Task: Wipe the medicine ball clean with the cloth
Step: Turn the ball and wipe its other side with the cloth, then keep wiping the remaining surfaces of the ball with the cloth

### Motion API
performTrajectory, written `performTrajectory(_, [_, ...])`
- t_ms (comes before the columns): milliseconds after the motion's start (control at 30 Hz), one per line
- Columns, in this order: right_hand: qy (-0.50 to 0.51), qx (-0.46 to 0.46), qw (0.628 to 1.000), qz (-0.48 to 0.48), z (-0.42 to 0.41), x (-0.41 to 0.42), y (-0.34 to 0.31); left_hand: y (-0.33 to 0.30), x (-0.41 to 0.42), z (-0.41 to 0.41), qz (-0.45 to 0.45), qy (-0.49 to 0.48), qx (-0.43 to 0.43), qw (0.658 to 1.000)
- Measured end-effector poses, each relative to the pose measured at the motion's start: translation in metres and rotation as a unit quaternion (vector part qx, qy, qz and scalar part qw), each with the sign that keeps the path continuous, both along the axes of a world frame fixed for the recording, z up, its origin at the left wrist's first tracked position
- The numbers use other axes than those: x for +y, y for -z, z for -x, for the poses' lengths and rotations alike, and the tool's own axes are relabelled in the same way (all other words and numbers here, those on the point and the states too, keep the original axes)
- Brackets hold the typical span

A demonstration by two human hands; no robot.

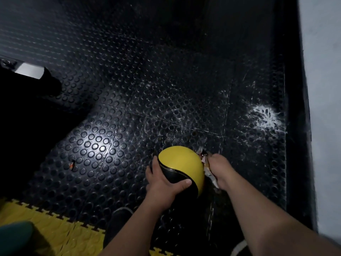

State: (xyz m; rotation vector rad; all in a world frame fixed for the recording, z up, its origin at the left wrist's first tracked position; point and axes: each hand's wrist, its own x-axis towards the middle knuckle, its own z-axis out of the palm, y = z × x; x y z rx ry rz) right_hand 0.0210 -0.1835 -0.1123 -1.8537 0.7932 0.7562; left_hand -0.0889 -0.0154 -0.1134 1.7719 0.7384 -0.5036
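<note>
A yellow and black medicine ball (181,168) sits low over a black studded rubber floor (114,100). The left hand (162,183) cups the ball's near left side, thumb across the black panel. The right hand (220,169) presses a crumpled cloth (206,169) against the ball's right side. A white splatter (264,116) marks the floor beyond and right of the ball.

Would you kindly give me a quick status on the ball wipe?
Left hand gripping medicine ball. Right hand pressing cloth against ball's right side. Nothing obstructing.
</note>
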Motion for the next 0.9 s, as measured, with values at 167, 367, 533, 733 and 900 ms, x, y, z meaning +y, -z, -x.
performTrajectory(167, [-0.159,-0.229,0.956,0.093,0.057,0.056,-0.057,0.003,0.000,-0.006,-0.007,-0.024,0.009,1.000])
performTrajectory(367, [-0.293,-0.226,0.915,0.162,0.067,0.052,-0.038,0.005,-0.014,0.000,-0.025,-0.015,-0.014,0.999])
performTrajectory(533, [-0.156,-0.108,0.976,0.108,0.008,0.037,-0.016,-0.002,-0.017,0.002,-0.045,-0.003,0.002,0.999])
performTrajectory(733, [-0.147,0.045,0.986,0.056,-0.023,0.010,0.005,-0.004,-0.014,0.012,-0.055,0.020,-0.023,0.998])
performTrajectory(900, [-0.144,-0.156,0.968,0.137,0.036,0.040,-0.040,0.000,-0.010,0.014,-0.058,0.022,-0.036,0.997])
